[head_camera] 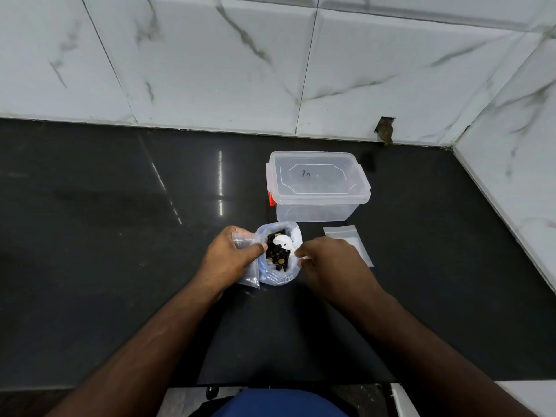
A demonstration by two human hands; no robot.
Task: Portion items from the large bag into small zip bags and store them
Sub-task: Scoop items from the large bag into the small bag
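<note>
A: Where is the large bag?

B: It stands open on the dark counter, between the two hands, just in front of the lidded clear container. Dark pieces fill its mouth, with some brownish ones among them; what they are is too small to tell.

A: And the hands?

B: The left hand is curled round a small zip bag, holding it against the large bag's left side. Much of that zip bag is hidden behind the fingers. The right hand pinches the handle of a white scoop whose bowl lies on the pieces; the handle itself is mostly covered by the fingertips.

A: Anything else?

B: More small zip bags lie flat to the right, partly behind the right hand; how many I cannot tell. Dark writing on the container lid is unreadable, and its contents are unclear.
</note>
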